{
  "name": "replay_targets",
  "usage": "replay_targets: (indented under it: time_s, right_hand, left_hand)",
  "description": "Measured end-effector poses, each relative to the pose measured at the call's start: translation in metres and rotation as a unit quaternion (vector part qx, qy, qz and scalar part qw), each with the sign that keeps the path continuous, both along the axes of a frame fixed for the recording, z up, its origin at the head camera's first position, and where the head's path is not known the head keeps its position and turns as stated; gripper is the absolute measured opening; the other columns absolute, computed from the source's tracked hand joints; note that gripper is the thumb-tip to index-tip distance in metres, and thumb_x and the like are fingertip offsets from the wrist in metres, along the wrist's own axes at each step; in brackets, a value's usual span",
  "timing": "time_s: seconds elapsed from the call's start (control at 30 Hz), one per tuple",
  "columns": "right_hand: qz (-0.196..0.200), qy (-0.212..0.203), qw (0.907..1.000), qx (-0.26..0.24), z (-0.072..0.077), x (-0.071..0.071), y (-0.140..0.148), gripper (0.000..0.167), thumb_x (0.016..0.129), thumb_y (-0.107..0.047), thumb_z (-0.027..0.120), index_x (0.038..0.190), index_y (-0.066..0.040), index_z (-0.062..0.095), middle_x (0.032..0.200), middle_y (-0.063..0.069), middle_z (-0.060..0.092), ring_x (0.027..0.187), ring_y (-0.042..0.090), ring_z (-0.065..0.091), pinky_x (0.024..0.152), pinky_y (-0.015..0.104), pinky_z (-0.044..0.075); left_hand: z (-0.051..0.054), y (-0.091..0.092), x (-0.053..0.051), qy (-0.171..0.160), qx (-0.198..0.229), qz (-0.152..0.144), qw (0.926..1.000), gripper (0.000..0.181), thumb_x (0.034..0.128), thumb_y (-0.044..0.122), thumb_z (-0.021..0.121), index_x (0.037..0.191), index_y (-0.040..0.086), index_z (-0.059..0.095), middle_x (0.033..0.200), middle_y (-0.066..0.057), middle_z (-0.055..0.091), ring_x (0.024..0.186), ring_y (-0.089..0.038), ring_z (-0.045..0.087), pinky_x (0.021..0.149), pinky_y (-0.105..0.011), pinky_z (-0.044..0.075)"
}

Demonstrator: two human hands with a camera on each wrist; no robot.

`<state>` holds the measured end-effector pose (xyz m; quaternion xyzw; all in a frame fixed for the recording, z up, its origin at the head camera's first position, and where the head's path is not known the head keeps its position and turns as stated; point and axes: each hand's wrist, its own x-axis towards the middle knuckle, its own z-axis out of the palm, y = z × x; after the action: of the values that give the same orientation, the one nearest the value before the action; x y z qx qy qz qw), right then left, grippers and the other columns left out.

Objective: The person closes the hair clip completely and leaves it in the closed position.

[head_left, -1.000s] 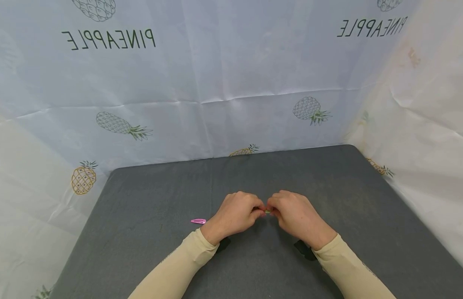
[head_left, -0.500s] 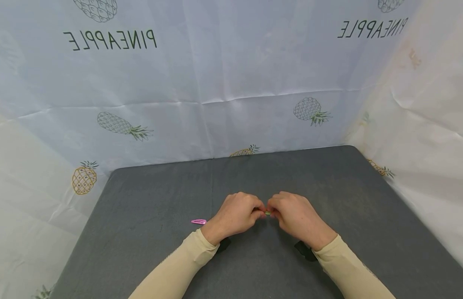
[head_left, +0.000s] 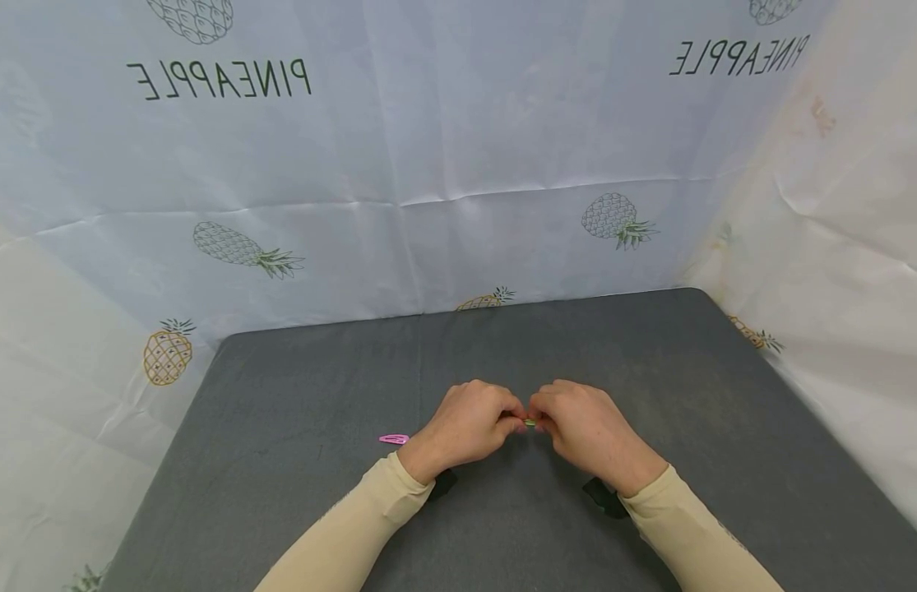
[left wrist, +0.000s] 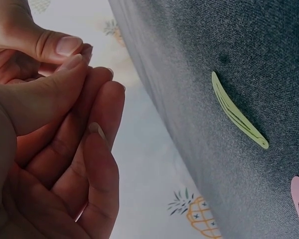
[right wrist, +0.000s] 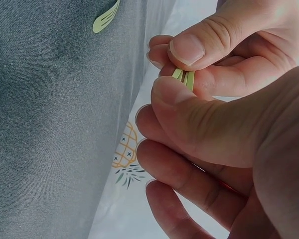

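In the head view my left hand [head_left: 469, 423] and right hand [head_left: 584, 427] meet over the table. Between their fingertips is a small light-green snap hair clip [right wrist: 184, 78]. The right wrist view shows each thumb pressing it against the fingers, one hand at each end; most of the clip is covered. A second green hair clip [left wrist: 238, 115] lies on the table in the left wrist view, and no part of it shows in the head view. Left of my left wrist lies a pink hair clip [head_left: 394, 439], partly cut off in the left wrist view.
A dark grey cloth-covered table [head_left: 317, 386] spreads under both hands. Behind it and at both sides hangs a pale curtain [head_left: 428, 148] printed with pineapples. Cream sleeves [head_left: 354, 518] cover the forearms.
Both hands stay nearly still, fingertips together on the green hair clip. The sliver of clip showing between them shifts very slightly. The pink hair clip lies where it was.
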<state>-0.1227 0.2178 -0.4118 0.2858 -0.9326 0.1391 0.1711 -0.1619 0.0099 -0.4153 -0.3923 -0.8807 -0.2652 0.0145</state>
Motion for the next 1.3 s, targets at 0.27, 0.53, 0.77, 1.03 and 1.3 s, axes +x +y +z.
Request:
replay_targets:
  time_s: [0.27, 0.53, 0.77, 1.03, 1.3]
  right_hand:
    - [0.006, -0.007, 1.0, -0.003, 0.0, -0.0001, 0.0007, 0.033, 0.082, 0.005, 0.089, 0.077, -0.021, 0.069, 0.073, -0.012, 0.062, 0.068, 0.003, 0.052, 0.06, 0.021, 0.046]
    - [0.009, -0.013, 0.9998, -0.009, -0.0013, -0.0004, 0.0014, 0.033, 0.083, 0.006, 0.087, 0.078, -0.022, 0.07, 0.074, -0.013, 0.062, 0.069, 0.002, 0.052, 0.06, 0.02, 0.045]
    - [0.011, -0.02, 0.9997, -0.006, -0.0007, 0.0005, 0.0014, 0.035, 0.084, 0.009, 0.084, 0.078, -0.022, 0.069, 0.073, -0.013, 0.061, 0.068, 0.001, 0.052, 0.059, 0.02, 0.045]
    - [0.011, -0.015, 0.9998, 0.001, -0.001, 0.0002, 0.0007, 0.036, 0.083, 0.008, 0.085, 0.077, -0.022, 0.069, 0.073, -0.014, 0.06, 0.068, 0.001, 0.051, 0.059, 0.019, 0.044]
    - [0.01, -0.019, 0.9998, 0.003, -0.0016, 0.0004, 0.0013, 0.034, 0.083, 0.008, 0.086, 0.077, -0.021, 0.07, 0.073, -0.013, 0.061, 0.068, 0.002, 0.053, 0.059, 0.019, 0.045]
  left_hand:
    - [-0.0008, -0.0007, -0.0006, -0.009, 0.004, -0.007, 0.9999, 0.005, 0.0954, 0.02, 0.084, 0.098, 0.018, 0.087, 0.086, 0.008, 0.08, 0.059, 0.004, 0.052, 0.053, -0.017, 0.041]
    - [-0.0015, -0.0019, -0.0011, -0.013, -0.003, -0.01, 0.9999, 0.006, 0.0963, 0.021, 0.083, 0.1, 0.02, 0.088, 0.087, 0.009, 0.08, 0.06, 0.006, 0.052, 0.053, -0.015, 0.041]
    - [-0.0017, -0.002, -0.0015, -0.02, -0.004, -0.013, 0.9997, 0.007, 0.0964, 0.022, 0.083, 0.1, 0.019, 0.088, 0.088, 0.009, 0.08, 0.06, 0.006, 0.052, 0.053, -0.015, 0.041]
    - [-0.0019, -0.0021, -0.0021, -0.022, -0.003, -0.018, 0.9996, 0.006, 0.0959, 0.02, 0.083, 0.099, 0.018, 0.087, 0.087, 0.008, 0.08, 0.059, 0.004, 0.052, 0.053, -0.017, 0.041]
    - [-0.0014, -0.0019, -0.0025, -0.025, -0.007, -0.019, 0.9995, 0.006, 0.096, 0.021, 0.083, 0.098, 0.018, 0.087, 0.085, 0.009, 0.079, 0.059, 0.004, 0.051, 0.052, -0.018, 0.041]
